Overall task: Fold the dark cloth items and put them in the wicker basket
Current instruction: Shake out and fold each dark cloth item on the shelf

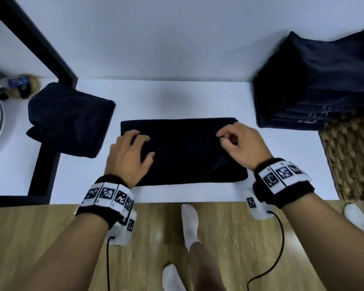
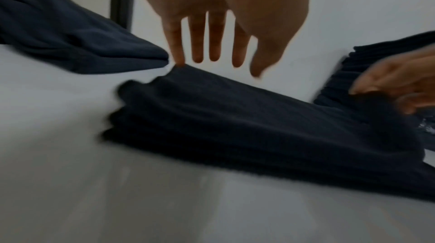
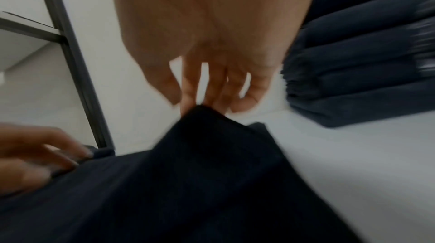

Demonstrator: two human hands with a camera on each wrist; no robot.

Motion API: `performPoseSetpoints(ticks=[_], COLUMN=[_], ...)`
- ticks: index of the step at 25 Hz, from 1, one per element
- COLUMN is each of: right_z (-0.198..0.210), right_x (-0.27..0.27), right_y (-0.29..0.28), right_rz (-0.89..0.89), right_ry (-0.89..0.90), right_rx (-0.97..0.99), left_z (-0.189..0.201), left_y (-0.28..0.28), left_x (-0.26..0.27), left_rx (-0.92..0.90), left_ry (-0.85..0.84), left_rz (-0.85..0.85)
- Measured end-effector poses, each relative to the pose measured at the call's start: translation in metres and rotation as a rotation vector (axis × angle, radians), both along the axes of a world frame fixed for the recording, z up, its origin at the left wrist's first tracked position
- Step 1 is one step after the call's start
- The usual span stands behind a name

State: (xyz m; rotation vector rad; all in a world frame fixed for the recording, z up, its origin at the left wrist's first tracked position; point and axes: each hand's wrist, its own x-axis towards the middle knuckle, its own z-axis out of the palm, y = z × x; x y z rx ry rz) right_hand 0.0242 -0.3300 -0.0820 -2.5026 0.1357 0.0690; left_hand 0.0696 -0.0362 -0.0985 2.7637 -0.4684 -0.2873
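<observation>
A: Surface and room, as seen from the head camera?
B: White bench (image 1: 76,177) set against a pale wall (image 1: 156,34); black frame bars (image 1: 44,45) rise at far left; wood-grain floor (image 1: 229,238) in the foreground, with two feet in white socks (image 1: 189,221)

A: Position of the cloth in work?
B: Dark cloth (image 1: 183,152), folded to a flat rectangle, lies at centre of the bench. A second folded cloth (image 1: 69,120) lies to its left, apart from it. A stack of folded cloths (image 1: 315,85) rests on the wicker basket (image 1: 351,156) at the right edge of the bench

A: State of the hands?
B: Left hand (image 1: 128,156) lies on the cloth's left end, its fingers (image 2: 197,42) straight and spread. Right hand (image 1: 240,145) has its fingers (image 3: 188,90) curled, pinching a raised fold at the cloth's far right corner

A: Other items?
B: Small blurred objects (image 1: 23,85) at far left
</observation>
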Motion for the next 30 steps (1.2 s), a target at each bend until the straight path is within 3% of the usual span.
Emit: performPoseSetpoints(ticks=[2,4,8,11,14,15,17,19,21,24,26,28,30], right_z=[-0.003,-0.008,-0.001,0.002,-0.004,-0.003,0.003,0.009,0.003,-0.012,-0.005,0.005,0.006], right_x=[0.026,0.029,-0.008,-0.033,-0.041,-0.04,-0.031,-0.018,-0.011,-0.008,0.008,0.036,0.069], right_y=[0.012,0.007,-0.034,-0.058,-0.074,-0.076,-0.07,-0.044,-0.015,-0.017,-0.027,-0.02,0.004], right_rz=[0.089,0.084,-0.027,0.058,0.084,0.054,-0.053,-0.094,-0.024,0.039,0.01,-0.02,0.051], right_ry=[0.257,0.424,0.413,0.489,0.664,0.667,0.471,0.279,0.392,0.653,0.726,0.599,0.429], right_rx=[-0.087,-0.097,0.193,0.139,-0.035,-0.109,-0.104,0.175,0.369,0.245,0.245,0.358,0.389], left_z=[0.0,-0.001,-0.003,-0.002,0.0,0.0,0.0,-0.001,-0.001,0.0,0.001,0.005,0.008], left_y=[-0.018,-0.025,-0.029,-0.035,-0.039,-0.04,-0.042,-0.043,-0.043,-0.038,-0.03,-0.026,-0.03], left_x=[0.014,0.022,0.028,0.034,0.037,0.037,0.036,0.037,0.037,0.035,0.037,0.042,0.045], left_rx=[0.213,0.374,0.436,0.451,0.473,0.482,0.491,0.486,0.477,0.46,0.43,0.319,0.243], left_ry=[0.24,0.298,0.306,0.326,0.349,0.356,0.364,0.372,0.362,0.36,0.372,0.356,0.224], left_rz=[-0.055,-0.09,-0.085,-0.064,-0.055,-0.055,-0.056,-0.047,-0.038,-0.052,-0.062,-0.012,0.045])
